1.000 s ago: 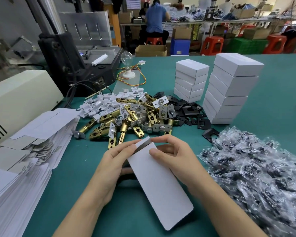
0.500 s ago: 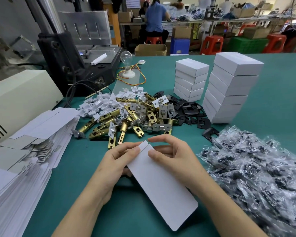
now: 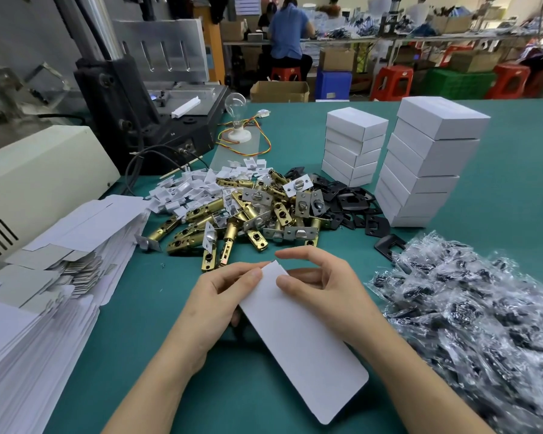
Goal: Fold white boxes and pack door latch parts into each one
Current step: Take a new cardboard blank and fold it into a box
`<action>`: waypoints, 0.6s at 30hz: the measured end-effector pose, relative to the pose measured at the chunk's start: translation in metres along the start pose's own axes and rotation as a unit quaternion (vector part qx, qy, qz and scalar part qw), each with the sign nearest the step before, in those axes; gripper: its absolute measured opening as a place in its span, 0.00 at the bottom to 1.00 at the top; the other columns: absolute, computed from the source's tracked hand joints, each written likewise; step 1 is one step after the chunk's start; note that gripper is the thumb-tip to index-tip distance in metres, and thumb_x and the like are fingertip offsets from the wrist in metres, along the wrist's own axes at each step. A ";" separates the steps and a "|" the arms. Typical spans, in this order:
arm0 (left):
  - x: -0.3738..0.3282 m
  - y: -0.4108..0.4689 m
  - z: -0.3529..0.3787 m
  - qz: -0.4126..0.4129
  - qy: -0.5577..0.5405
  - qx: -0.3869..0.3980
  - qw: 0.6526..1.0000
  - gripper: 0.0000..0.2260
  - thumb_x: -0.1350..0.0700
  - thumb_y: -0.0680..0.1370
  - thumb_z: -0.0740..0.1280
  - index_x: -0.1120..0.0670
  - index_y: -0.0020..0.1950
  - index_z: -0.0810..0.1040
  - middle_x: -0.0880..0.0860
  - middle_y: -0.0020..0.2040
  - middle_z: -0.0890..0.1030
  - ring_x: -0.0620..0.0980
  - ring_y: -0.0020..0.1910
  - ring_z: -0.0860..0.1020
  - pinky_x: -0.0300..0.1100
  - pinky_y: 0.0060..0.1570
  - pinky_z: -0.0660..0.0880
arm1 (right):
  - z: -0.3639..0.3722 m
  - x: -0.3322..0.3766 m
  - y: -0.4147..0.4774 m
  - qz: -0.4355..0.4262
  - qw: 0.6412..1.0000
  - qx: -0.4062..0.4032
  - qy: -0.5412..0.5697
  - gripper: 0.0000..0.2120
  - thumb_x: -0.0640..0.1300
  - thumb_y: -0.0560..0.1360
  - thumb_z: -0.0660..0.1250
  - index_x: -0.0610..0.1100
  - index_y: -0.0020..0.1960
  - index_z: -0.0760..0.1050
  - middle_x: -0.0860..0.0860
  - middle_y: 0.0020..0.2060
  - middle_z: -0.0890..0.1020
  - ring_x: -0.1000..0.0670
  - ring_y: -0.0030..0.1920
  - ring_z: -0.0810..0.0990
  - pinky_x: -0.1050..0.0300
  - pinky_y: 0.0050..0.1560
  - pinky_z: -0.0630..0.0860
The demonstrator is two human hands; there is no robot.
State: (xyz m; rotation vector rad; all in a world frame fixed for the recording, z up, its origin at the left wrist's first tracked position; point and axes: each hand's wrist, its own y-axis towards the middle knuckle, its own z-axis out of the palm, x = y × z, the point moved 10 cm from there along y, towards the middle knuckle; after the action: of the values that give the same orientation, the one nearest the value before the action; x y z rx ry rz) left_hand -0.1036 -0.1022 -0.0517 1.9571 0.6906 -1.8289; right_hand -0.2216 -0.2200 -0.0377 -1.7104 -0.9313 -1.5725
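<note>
Both my hands hold a flat, unfolded white box [image 3: 301,339] above the green table's near edge. My left hand [image 3: 220,305] grips its far left edge, thumb on top. My right hand [image 3: 320,286] pinches the far right corner, with the index finger arched over the far end flap. Beyond my hands lies a heap of brass door latches [image 3: 232,220] with silver face plates. Small white plastic parts [image 3: 188,189] lie to its left and black strike plates [image 3: 348,198] to its right. Bagged black parts [image 3: 470,311] fill the right.
A thick stack of flat white box blanks [image 3: 44,277] lies at the left. Two stacks of closed white boxes [image 3: 351,145] [image 3: 427,164] stand at the back right. A black machine [image 3: 145,98], a beige unit [image 3: 35,177] and a light bulb [image 3: 236,104] are at the back left. People work at distant benches.
The box blank has shifted slightly right and down in my hands. The far flap that stood up is now pressed lower, and my right index finger has lifted over it.
</note>
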 end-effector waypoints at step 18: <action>0.000 -0.002 0.014 -0.013 -0.073 0.024 0.997 0.14 0.53 0.86 0.63 0.46 0.60 0.88 0.59 0.46 0.87 0.54 0.40 0.83 0.45 0.39 0.83 | -0.012 0.006 -0.001 0.004 0.999 -0.001 -0.033 0.12 0.50 0.79 0.71 0.63 0.60 0.81 0.56 0.50 0.88 0.51 0.48 0.87 0.45 0.52 0.84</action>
State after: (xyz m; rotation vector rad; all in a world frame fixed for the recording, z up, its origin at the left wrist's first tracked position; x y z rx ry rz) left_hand -0.1160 -0.1088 -0.0525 1.8287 0.6342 -1.9990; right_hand -0.2284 -0.2287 -0.0304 -1.7741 -0.9548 -1.5201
